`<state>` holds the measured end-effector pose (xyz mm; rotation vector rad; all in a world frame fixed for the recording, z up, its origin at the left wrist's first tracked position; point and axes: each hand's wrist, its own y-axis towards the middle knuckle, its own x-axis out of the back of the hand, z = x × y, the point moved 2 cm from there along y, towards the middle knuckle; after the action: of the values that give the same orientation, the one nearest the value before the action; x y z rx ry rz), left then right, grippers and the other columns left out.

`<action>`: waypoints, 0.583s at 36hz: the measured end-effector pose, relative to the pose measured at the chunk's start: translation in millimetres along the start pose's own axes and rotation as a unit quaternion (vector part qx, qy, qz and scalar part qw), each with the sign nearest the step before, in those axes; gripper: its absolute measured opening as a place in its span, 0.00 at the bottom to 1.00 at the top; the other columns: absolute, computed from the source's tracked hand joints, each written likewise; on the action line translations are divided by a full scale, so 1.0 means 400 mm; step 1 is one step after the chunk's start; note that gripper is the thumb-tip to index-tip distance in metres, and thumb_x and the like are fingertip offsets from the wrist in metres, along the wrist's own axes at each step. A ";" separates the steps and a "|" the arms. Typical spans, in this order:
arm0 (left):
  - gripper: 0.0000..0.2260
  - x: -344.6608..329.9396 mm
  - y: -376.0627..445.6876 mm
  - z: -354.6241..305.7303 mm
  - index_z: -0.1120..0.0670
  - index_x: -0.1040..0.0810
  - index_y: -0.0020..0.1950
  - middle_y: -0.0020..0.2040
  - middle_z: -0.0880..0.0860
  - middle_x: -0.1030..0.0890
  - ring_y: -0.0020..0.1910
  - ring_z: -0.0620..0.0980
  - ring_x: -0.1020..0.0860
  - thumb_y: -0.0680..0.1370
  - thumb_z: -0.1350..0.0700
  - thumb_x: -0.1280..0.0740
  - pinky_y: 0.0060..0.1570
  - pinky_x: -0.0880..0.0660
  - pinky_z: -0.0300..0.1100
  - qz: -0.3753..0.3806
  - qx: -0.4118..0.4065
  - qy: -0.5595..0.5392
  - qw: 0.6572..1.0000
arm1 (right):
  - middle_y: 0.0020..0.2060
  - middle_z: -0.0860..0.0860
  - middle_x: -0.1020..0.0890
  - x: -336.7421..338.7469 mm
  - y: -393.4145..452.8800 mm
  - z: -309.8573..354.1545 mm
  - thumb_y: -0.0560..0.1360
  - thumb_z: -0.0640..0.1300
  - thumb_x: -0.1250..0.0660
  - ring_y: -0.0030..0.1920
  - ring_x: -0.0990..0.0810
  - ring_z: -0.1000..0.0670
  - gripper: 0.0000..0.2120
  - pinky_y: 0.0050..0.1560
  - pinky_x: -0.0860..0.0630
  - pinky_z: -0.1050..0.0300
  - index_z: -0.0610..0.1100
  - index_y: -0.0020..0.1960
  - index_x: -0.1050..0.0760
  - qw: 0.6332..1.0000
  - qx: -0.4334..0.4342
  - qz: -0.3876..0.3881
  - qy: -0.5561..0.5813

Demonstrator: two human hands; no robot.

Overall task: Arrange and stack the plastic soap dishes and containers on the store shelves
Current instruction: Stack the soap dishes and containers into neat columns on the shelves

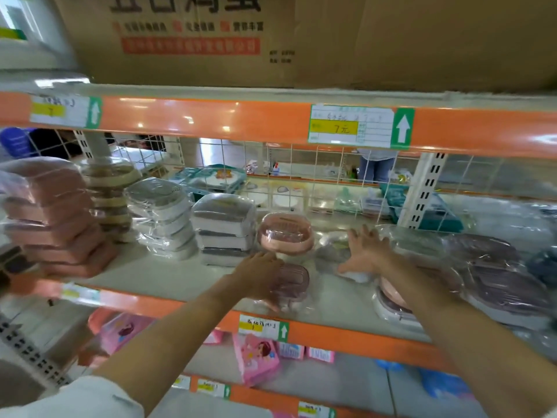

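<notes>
Shelf (168, 276) of pale board with an orange front rail carries the wrapped soap dishes at chest height. Left hand (259, 274) reaches in and grips a pink oval soap dish (294, 280) in clear wrap near the front edge, its fingers curled over the dish's left side and under it. Just behind stands another pink oval dish (285, 232), raised on something pale beneath it. Right hand (366, 251) lies further back and to the right, fingers spread and straight, the palm pressing down on a white wrapped item (355, 274) that is too blurred to identify. Near that forearm, at the front of the shelf, sits a round pink and white dish (391, 300), partly hidden by the arm.

To the left of the pink dishes rises a stack of grey rectangular containers (223, 229), then a leaning stack of white and grey ones (162, 215), a column of beige and brown dishes (111, 194), and a tall pile of pink containers (54, 215) at the far left. Wrapped purple dishes (494, 273) crowd the right end. A price label (351, 125) reading 7 is fixed to the rail above, and a cardboard box (271, 37) sits on the top shelf. Pink packets (257, 357) lie on the shelf below.
</notes>
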<state>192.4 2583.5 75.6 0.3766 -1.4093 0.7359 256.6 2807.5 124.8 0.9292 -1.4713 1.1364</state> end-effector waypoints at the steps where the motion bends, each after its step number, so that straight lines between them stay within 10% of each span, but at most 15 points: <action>1: 0.40 -0.008 0.016 0.001 0.43 0.33 0.68 0.62 0.50 0.26 0.61 0.54 0.27 0.60 0.29 0.30 0.61 0.28 0.53 -0.005 -0.002 -0.013 1.000 | 0.75 0.39 0.53 0.010 -0.011 -0.003 0.69 0.65 0.32 0.74 0.49 0.35 0.49 0.71 0.45 0.37 0.43 0.76 0.52 1.000 0.000 -0.017 0.010; 8: 0.25 0.058 0.009 -0.041 0.42 0.26 0.58 0.52 0.47 0.22 0.52 0.50 0.23 0.73 0.30 0.49 0.51 0.23 0.49 -0.054 -0.057 -0.061 0.995 | 0.69 0.45 0.41 0.067 -0.046 -0.032 0.66 0.65 0.29 0.69 0.40 0.39 0.47 0.64 0.31 0.43 0.46 0.73 0.47 0.987 -0.003 -0.120 0.110; 21: 0.15 0.064 -0.128 0.096 0.50 0.23 0.60 0.56 0.49 0.21 0.55 0.51 0.22 0.75 0.48 0.34 0.51 0.25 0.46 -0.125 0.012 -0.154 0.980 | 0.64 0.44 0.42 0.140 0.000 0.239 0.67 0.58 0.25 0.68 0.40 0.45 0.48 0.69 0.38 0.53 0.47 0.76 0.50 0.930 0.123 -0.132 0.319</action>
<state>197.1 2527.8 115.8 0.6959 -1.6064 0.5032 221.8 2715.7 175.7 0.7868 -0.6669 1.2779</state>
